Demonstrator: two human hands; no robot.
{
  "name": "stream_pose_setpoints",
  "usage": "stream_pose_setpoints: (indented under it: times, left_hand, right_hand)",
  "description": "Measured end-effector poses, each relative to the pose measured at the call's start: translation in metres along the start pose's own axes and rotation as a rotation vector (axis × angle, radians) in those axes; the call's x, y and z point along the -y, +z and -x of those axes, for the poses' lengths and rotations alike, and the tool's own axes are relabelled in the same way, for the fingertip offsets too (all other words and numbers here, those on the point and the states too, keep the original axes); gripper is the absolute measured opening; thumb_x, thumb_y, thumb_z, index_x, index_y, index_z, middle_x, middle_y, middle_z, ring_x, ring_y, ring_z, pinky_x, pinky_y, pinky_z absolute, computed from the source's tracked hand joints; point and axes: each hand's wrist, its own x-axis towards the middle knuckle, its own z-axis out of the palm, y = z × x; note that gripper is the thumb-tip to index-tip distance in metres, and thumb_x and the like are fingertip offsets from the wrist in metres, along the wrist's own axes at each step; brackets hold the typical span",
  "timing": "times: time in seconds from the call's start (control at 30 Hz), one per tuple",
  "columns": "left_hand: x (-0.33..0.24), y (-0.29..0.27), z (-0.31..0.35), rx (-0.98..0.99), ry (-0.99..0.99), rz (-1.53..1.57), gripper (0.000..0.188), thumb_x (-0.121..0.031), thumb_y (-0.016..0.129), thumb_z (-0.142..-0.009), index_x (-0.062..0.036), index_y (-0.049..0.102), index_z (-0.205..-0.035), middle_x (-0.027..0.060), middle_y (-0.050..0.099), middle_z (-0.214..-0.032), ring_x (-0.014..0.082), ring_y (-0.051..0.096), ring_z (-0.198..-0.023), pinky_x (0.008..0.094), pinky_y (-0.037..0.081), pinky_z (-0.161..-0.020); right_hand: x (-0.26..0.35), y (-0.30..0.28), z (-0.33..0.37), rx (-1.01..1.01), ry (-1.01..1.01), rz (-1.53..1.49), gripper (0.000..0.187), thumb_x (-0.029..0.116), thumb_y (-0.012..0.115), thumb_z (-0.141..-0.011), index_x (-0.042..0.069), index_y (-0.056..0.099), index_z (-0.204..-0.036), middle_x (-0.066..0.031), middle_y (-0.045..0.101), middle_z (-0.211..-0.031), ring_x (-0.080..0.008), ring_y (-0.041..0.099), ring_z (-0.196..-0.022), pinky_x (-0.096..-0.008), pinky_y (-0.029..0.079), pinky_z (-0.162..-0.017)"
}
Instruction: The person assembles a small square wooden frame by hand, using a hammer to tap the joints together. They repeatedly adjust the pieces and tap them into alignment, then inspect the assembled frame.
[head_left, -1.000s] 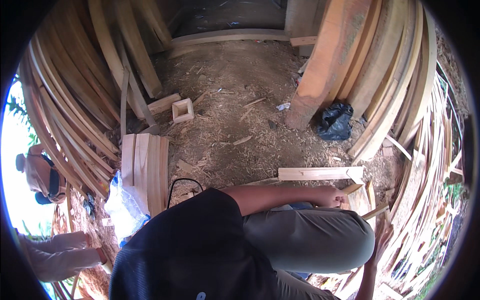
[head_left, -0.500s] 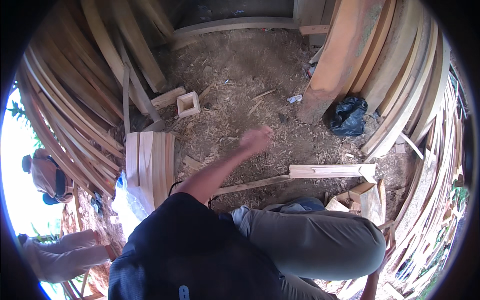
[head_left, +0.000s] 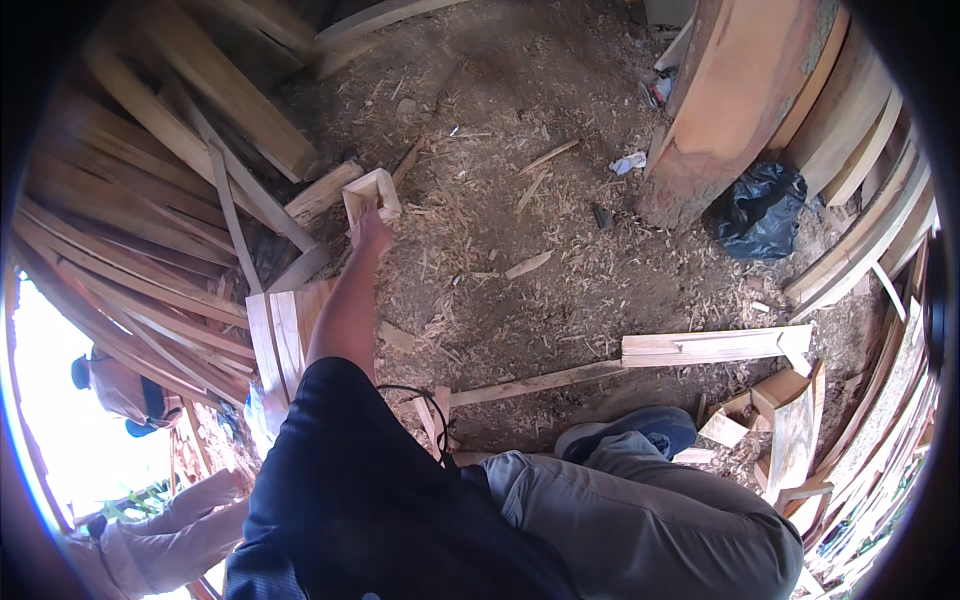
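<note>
My left arm stretches out toward the far left. At its end, my left hand (head_left: pixel 372 234) is closed on the near wall of a small, pale, square wooden box (head_left: pixel 384 184). Its fingers reach over the rim into the open top, so the tips are partly hidden. The box is slightly tilted beside a short wooden beam (head_left: pixel 322 195) on the ground. My right hand is out of view; my bent leg (head_left: pixel 640 500) in grey trousers fills the lower right.
Wood shavings cover the dirt floor. Planks lean at left (head_left: pixel 130 170) and right (head_left: pixel 740 90). A black plastic bag (head_left: pixel 760 212) lies at right. Nearer are a pale board (head_left: pixel 710 346) and an angular wooden frame (head_left: pixel 795 430). Another person (head_left: pixel 165 520) is at the lower left.
My left hand has moved left from above the middle of the floor and taken hold of the box, which has tilted. My right hand, earlier beside my knee, has left the view. The view has shifted.
</note>
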Motion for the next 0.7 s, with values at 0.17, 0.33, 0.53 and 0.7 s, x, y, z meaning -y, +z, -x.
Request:
stream_pose_setpoints:
  times: [0.17, 0.33, 0.53, 0.7]
  left_hand:
    - [-0.016, -0.006, 0.005, 0.071, -0.09, -0.148, 0.048, -0.015, 0.073, -0.087, -0.0174, 0.063, -0.134, 0.0121, 0.06, -0.139, 0.0337, 0.06, -0.129, 0.0496, 0.053, -0.1]
    - [-0.021, -0.024, 0.021, 0.042, -0.052, -0.079, 0.036, -0.023, 0.073, -0.09, -0.0179, 0.07, -0.125, 0.0109, 0.067, -0.127, 0.0338, 0.063, -0.123, 0.0482, 0.053, -0.096]
    - [-0.032, -0.084, 0.036, 0.055, 0.137, 0.188, 0.038, -0.036, 0.056, -0.104, -0.0085, 0.063, -0.131, 0.0086, 0.067, -0.129, 0.0298, 0.068, -0.108, 0.0425, 0.05, -0.101]
    - [-0.106, -0.117, 0.075, 0.523, 0.104, 1.261, 0.041, -0.033, 0.042, -0.112, -0.0066, 0.047, -0.144, 0.0078, 0.062, -0.133, 0.0202, 0.066, -0.119, 0.0415, 0.05, -0.106]
  right_hand:
    - [-0.003, 0.001, -0.012, 0.0, -0.018, -0.007, 0.112, 0.05, 0.077, -0.078, 0.017, 0.014, -0.165, -0.0301, 0.027, -0.159, -0.0499, 0.028, -0.148, -0.0623, 0.031, -0.118]
    - [-0.006, 0.003, -0.022, -0.015, -0.047, -0.029, 0.116, 0.049, 0.079, -0.075, 0.015, 0.013, -0.165, -0.0303, 0.027, -0.158, -0.05, 0.029, -0.148, -0.0625, 0.031, -0.119]
    - [0.004, 0.024, -0.036, -0.06, -0.08, -0.127, 0.121, 0.048, 0.082, -0.071, 0.014, 0.012, -0.165, -0.0305, 0.028, -0.158, -0.0502, 0.029, -0.147, -0.0626, 0.031, -0.119]
    - [0.018, 0.015, -0.053, -0.141, -0.096, -0.285, 0.126, 0.038, 0.085, -0.064, 0.014, 0.013, -0.164, -0.0294, 0.031, -0.157, -0.0496, 0.031, -0.146, -0.0617, 0.032, -0.119]
